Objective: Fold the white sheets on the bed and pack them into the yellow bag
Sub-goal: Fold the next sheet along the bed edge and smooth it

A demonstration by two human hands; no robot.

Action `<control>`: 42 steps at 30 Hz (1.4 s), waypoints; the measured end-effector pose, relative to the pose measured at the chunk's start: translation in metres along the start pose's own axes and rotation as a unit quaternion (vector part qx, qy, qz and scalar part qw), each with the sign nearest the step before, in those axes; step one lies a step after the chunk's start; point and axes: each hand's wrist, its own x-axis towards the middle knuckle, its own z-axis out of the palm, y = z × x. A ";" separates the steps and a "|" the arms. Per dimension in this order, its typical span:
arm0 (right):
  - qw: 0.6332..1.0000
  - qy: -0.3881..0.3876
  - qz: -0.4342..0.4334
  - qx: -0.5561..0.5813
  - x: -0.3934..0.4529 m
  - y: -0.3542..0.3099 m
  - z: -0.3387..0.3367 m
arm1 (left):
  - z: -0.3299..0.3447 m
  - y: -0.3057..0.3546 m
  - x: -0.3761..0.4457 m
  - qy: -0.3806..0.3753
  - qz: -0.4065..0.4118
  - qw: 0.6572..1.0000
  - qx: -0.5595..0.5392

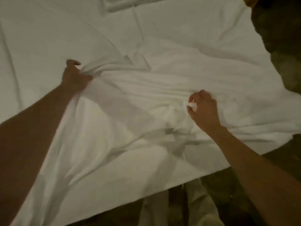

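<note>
White cotton-looking crumpled bedsheet [162,82] is spread over the bed [40,30], w/ left hand [74,77] fisted on a bunched ridge and right hand [203,108] pinching a fold nearer the edge. Fabric's prob light, floppy, no stiffness, so grab corners/hems imo. Yellow bag isn't in view.

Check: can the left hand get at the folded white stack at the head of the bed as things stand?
Probably not yet. The left hand grips bunched white sheet, and the folded stack lies well beyond it across open bed. Nothing blocks the path; it would need to let go and lean in.
</note>
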 end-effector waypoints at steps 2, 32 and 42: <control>0.995 -0.077 -0.060 0.017 -0.026 -0.007 0.014 | 0.021 0.011 -0.025 0.060 0.086 0.991 0.083; 0.884 -0.413 -0.177 -0.125 -0.086 0.059 0.014 | 0.158 0.067 -0.234 -0.424 0.401 0.731 0.355; 0.888 -0.444 -0.104 -0.056 -0.122 0.128 0.003 | 0.193 0.123 -0.255 -0.482 0.444 0.597 0.462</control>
